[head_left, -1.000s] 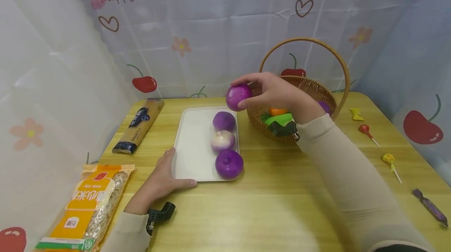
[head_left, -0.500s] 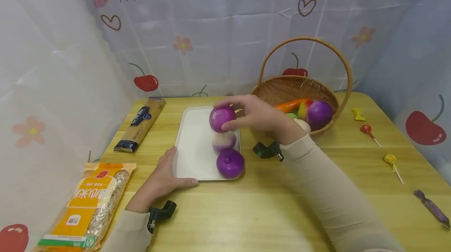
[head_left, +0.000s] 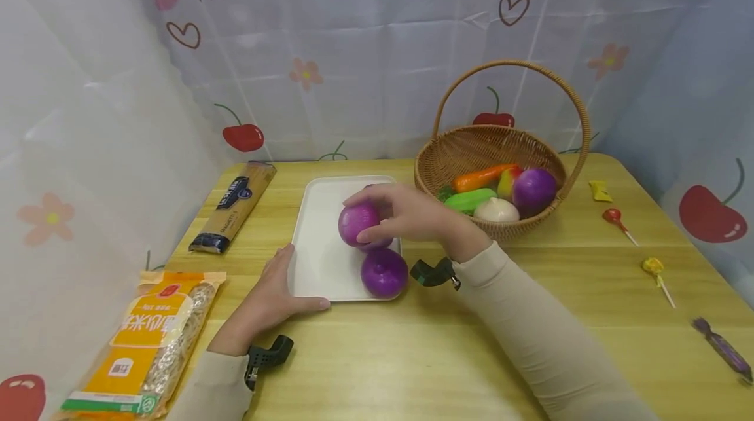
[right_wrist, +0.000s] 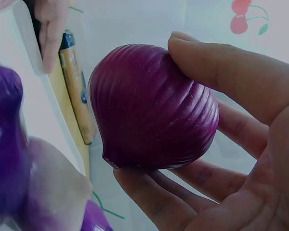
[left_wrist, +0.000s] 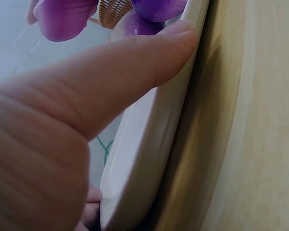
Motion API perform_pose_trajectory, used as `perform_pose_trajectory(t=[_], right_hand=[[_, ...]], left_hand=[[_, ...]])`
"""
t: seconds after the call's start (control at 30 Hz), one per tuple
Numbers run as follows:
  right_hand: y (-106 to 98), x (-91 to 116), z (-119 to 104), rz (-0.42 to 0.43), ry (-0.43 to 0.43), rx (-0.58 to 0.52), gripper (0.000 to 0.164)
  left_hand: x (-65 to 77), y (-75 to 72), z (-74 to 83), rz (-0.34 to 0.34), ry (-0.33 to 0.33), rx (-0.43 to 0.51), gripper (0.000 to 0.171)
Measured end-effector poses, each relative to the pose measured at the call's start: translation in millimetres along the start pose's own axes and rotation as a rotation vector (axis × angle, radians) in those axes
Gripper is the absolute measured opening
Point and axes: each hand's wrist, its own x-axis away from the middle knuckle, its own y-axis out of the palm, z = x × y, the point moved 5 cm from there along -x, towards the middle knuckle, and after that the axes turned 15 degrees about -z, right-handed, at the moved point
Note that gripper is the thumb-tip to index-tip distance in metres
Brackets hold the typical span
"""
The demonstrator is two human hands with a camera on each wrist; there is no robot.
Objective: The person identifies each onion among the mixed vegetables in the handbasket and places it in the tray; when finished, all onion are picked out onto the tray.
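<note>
Gripping onion (head_left: 355,224) in right hand (head_left: 412,213) over tray (head_left: 324,237), back-left of near-right-corner veg (head_left: 384,274); touching near-left corner with unclenched left hand (head_left: 275,293).

Booth (head_left: 76,113) of cherry-print curtains (head_left: 383,93)

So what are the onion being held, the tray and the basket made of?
Onion: perhaps moulded plastic, by its soft sheen and regular ridges; a real one isn't ruled out. Tray: probably smooth plastic, by its even white surface and rounded corners. Basket: textured wicker or a lookalike, by its visible weave.
</note>
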Motion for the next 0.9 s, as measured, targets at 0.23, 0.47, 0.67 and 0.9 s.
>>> perform_pose_trajectory(t=[0.23,0.47,0.67,0.9], right_hand=[[20,-11,0,-0.038,0.032,0.104,0.052],[42,-21,-4,-0.08,0.013,0.238,0.052],[58,-28,-6,-0.116,0.015,0.441,0.05],[70,-32,-1,-0.141,0.055,0.501,0.049]], left_hand=[[0.1,0.4,-0.6,-0.006,-0.016,0.004,0.144],[-0.3,1.5,-4.3,-0.002,-0.017,0.007,0.144],[-0.2,1.5,-5.0,-0.001,-0.007,0.01,0.144],[0.3,0.6,-2.4,0.002,0.01,0.009,0.143]])
